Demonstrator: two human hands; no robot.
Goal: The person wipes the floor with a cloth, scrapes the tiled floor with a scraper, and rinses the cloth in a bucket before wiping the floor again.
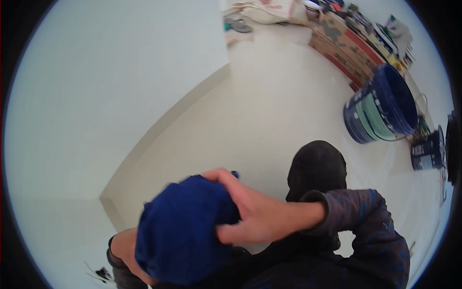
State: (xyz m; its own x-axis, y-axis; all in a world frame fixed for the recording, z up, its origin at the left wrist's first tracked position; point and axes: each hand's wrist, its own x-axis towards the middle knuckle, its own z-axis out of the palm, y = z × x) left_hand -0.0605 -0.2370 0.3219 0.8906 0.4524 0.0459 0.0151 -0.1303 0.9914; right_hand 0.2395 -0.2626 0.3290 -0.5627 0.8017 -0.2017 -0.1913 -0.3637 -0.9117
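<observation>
A bundle of dark blue cloth is held low in front of my body, between both hands. My right hand grips its right side, with the thumb in front and the fingers over the top edge. At the lower left, my left hand is pressed against the cloth, and its fingers are mostly hidden behind it. A small blue end of cloth sticks out past my right fingers. My dark-clad knee is beyond my right wrist.
A large blue bucket leans on the right, with a smaller dark bucket beyond it. Cardboard boxes piled with items stand at the upper right. A sandal lies near sacks at the top. A white wall runs along the left.
</observation>
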